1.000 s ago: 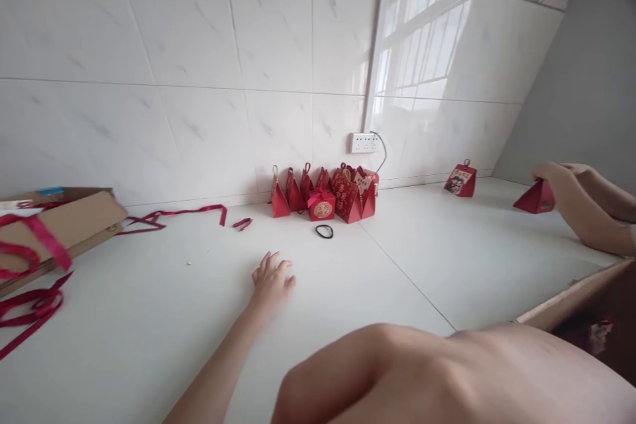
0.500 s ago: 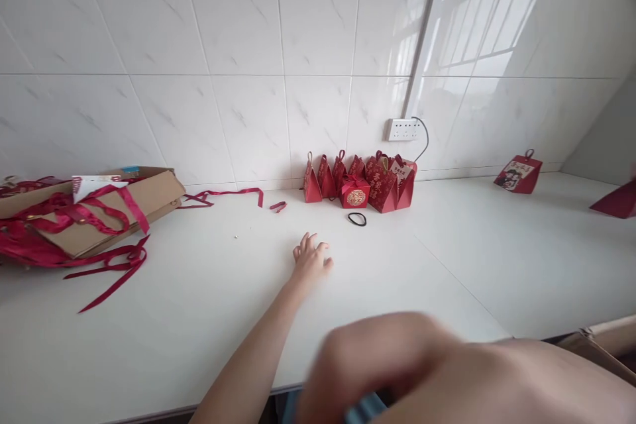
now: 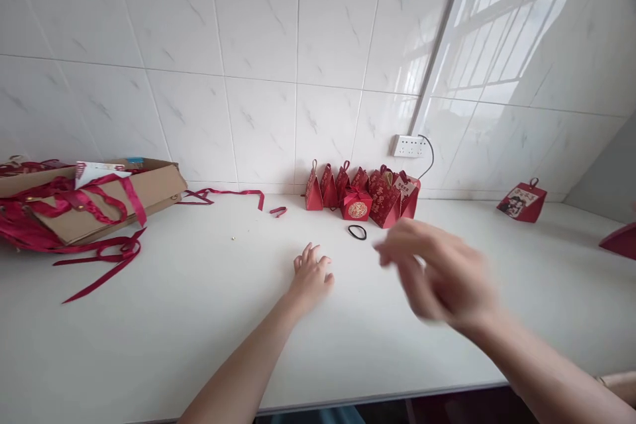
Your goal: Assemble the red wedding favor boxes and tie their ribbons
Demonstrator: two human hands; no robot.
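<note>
My left hand (image 3: 312, 276) rests on the white tabletop (image 3: 199, 344), empty, its fingers spread and slightly bent. To its right, my right hand (image 3: 444, 271) is raised above the surface. It is smeared by motion, with curled fingers, and whether anything is in them cannot be made out. A black hair tie (image 3: 356, 232) lies between and beyond the two hands. Behind that stands a cluster of red gift boxes: a small box with a bow and gold print (image 3: 356, 211), several narrow peaked ones (image 3: 313, 192) with loops, and wider patterned ones (image 3: 385, 202).
At left, an open cardboard box (image 3: 154, 195) overflows with dark red ribbon (image 3: 104, 265). A short ribbon piece (image 3: 278, 211) and a tiny gold bead (image 3: 233, 238) lie mid-table. Far right stands a peaked red box (image 3: 527, 204). A power strip (image 3: 410, 146) hangs on the tiled wall.
My right hand has swung from the near edge, close to the camera, forward and up over the table. My left hand stays in place on the tabletop. The view has tilted slightly.
</note>
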